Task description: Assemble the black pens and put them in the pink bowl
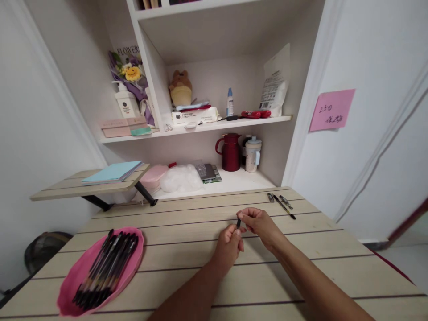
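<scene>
Over the middle of the table, my left hand (228, 246) is closed around the lower end of a short black pen part (238, 222). The thumb and fingertips of my right hand (261, 224) pinch the upper end of the same piece. Its lower portion is hidden by my left fingers, so I cannot tell exactly which part of a pen it is. Beyond my right hand lie loose pen pieces: a slim dark pen refill (284, 207), a small dark piece (270, 197) and a clear piece with a dark end (286, 202).
At the left a pink scalloped tray (140, 249) holds several black pens (105, 272). Behind it a raised wooden stand (63, 186) carries a blue notebook (112, 172). The white shelf at the back holds a red jug (230, 152), a speckled cup (253, 155) and a plastic bag (182, 178).
</scene>
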A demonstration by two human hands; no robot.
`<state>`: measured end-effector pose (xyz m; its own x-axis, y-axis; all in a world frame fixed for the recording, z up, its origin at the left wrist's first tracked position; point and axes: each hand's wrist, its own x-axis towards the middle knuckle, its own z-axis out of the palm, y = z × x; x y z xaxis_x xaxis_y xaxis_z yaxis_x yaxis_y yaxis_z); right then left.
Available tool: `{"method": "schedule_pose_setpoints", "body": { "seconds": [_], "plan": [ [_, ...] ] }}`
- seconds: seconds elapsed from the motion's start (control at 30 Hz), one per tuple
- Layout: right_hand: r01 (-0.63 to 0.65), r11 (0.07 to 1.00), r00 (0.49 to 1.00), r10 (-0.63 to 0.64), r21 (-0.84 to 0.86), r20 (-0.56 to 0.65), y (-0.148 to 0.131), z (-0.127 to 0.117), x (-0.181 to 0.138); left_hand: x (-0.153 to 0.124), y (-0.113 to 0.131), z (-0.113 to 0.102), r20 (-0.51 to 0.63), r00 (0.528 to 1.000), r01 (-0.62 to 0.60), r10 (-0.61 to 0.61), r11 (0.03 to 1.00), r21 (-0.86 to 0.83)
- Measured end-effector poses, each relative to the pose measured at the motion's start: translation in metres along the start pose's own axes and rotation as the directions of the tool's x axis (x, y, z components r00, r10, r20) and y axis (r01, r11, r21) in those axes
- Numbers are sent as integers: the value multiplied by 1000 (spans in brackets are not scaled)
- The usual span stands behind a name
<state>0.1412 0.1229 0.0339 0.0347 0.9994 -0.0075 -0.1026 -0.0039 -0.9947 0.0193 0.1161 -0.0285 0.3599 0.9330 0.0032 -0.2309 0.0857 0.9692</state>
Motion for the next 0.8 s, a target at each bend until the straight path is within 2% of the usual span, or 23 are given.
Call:
{"method": "schedule_pose_setpoints", "body": {
  "seconds": [0.07,0.23,0.4,0.57,0.7,0.8],
  "plan": [
    [-12,1000,1000,12,-14,-7,0,-1,0,0,-1,-1,9,1000,-8,8,1000,16],
    [-45,999,996,43,21,75,1,-10,3,1,-1,-2,22,1000,4,-5,1000,23],
    [-2,1000,1000,2,-21,-8,5,-13,6,1,0,-1,28,1000,-2,1,999,32],
    [-40,999,991,35,32,128,3,-12,4,1,-1,-1,29,1000,1,-2,1000,27],
    [-1,999,998,3,-33,57,2,-11,3,2,-2,-2,43,999,-9,6,997,70],
    [-30,999,991,33,-22,131,1,-14,3,3,-4,-3,46,999,-14,11,997,70]
  ]
}}
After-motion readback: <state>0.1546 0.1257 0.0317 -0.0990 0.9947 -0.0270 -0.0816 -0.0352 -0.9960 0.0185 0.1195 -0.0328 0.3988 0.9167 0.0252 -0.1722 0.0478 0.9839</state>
